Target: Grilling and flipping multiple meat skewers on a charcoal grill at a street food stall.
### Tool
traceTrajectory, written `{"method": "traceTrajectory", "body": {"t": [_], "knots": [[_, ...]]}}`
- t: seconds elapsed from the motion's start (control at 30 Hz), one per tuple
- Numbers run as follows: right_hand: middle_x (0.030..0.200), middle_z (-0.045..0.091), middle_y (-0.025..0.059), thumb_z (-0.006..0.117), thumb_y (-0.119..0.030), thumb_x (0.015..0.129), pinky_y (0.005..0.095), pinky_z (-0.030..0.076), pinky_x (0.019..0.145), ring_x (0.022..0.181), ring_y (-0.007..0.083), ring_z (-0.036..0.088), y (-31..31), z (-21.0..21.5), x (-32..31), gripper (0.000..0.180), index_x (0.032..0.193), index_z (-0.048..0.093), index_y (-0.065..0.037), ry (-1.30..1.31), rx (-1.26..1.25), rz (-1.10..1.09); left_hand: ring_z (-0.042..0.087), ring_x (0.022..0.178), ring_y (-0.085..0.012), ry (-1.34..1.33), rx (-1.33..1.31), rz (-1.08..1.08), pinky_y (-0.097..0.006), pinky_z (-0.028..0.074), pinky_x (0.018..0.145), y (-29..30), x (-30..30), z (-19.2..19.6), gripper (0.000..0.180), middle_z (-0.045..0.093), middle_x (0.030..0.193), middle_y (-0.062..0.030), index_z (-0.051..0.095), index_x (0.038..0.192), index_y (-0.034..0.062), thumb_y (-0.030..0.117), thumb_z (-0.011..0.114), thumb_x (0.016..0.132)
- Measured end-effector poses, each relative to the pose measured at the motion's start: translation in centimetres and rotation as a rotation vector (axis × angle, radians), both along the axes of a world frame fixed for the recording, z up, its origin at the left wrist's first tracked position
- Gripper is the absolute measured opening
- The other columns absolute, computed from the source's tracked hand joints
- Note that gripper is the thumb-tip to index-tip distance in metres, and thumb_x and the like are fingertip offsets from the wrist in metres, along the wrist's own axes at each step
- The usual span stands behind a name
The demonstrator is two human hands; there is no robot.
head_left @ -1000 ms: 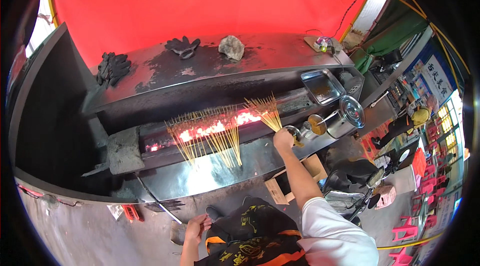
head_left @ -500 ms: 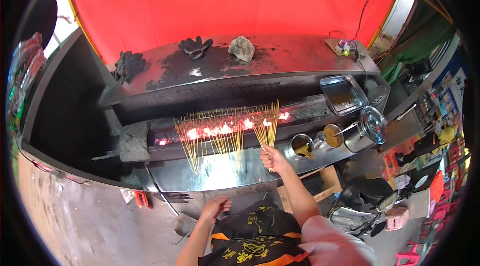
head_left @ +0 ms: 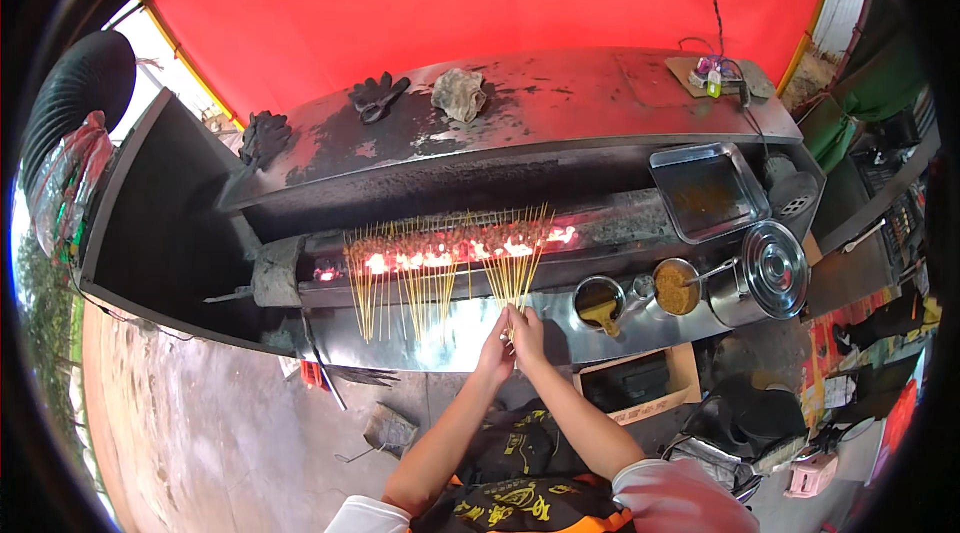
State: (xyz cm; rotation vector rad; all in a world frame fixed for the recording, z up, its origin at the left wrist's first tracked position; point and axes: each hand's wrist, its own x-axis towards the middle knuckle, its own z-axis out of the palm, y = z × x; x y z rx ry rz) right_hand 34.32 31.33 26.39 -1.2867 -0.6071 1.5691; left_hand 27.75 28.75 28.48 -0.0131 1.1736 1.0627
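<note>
Head view: the left hand (head_left: 495, 353) and right hand (head_left: 527, 331) meet at the near edge of the grill (head_left: 620, 223), both pinched around the lower ends of one bunch of skewers (head_left: 515, 268) fanned over the glowing coals (head_left: 440, 255). More skewers (head_left: 400, 278) lie toward the left end.

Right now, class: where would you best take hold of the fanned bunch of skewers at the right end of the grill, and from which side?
Grip the bunch of skewers by its bare stick ends, from the near side, where the left hand and right hand already meet. The sticks converge there over the steel ledge, while the tips lie over glowing coals.
</note>
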Motion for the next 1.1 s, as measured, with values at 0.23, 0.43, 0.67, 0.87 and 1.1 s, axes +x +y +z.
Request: {"method": "traceTrajectory", "body": {"t": [0.23,0.43,0.67,0.87,1.1], "knots": [[0.062,0.053,0.0080,0.056,-0.027,0.089,0.0332,0.040,0.054,0.057,0.0166,0.050,1.2,-0.1,-0.3,0.032,0.074,0.050,0.000,-0.371,0.118,-0.179,0.057,0.087,-0.0149,-0.044,0.185,0.150,-0.030,0.047,0.077,1.9,0.7,-0.1,0.025,0.062,0.093,-0.0046,0.057,0.095,0.0089,0.033,0.050,0.095],[0.064,0.053,0.0115,0.057,-0.028,0.088,0.0361,0.040,0.057,0.059,0.0195,0.049,1.3,1.6,0.7,0.034,0.071,0.047,0.001,-0.522,0.135,-0.169,0.054,0.079,-0.0136,0.246,0.247,0.126,-0.029,0.047,0.070,2.3,1.8,-0.8,0.021,0.058,0.088,-0.0030,0.059,0.096,0.0064,0.026,0.054,0.093],[0.069,0.057,0.0113,0.055,-0.019,0.085,0.0347,0.043,0.061,0.063,0.0204,0.054,0.6,-0.2,0.5,0.021,0.080,0.051,0.001,-0.481,0.126,-0.224,0.049,0.063,-0.0078,0.483,0.288,0.221,-0.022,0.039,0.054,1.9,2.2,-1.6,0.019,0.054,0.073,-0.0005,0.059,0.088,0.0057,0.024,0.055,0.092],[0.066,0.057,0.0081,0.058,-0.026,0.087,0.0350,0.043,0.059,0.061,0.0191,0.055,0.7,1.0,-0.5,0.028,0.081,0.051,0.000,-0.426,0.096,-0.214,0.042,0.056,-0.0061,0.548,0.306,0.341,-0.024,0.034,0.049,2.9,1.4,-1.2,0.026,0.048,0.062,0.0012,0.058,0.088,0.0020,0.027,0.053,0.094],[0.059,0.055,0.0081,0.059,-0.029,0.087,0.0353,0.041,0.055,0.055,0.0189,0.052,0.9,-1.1,-1.1,0.031,0.075,0.052,0.000,-0.550,0.200,-0.218,0.041,0.053,-0.0067,0.705,0.224,0.353,-0.024,0.033,0.048,1.9,1.1,-1.8,0.022,0.049,0.061,-0.0002,0.059,0.080,0.0012,0.017,0.047,0.090]]}}
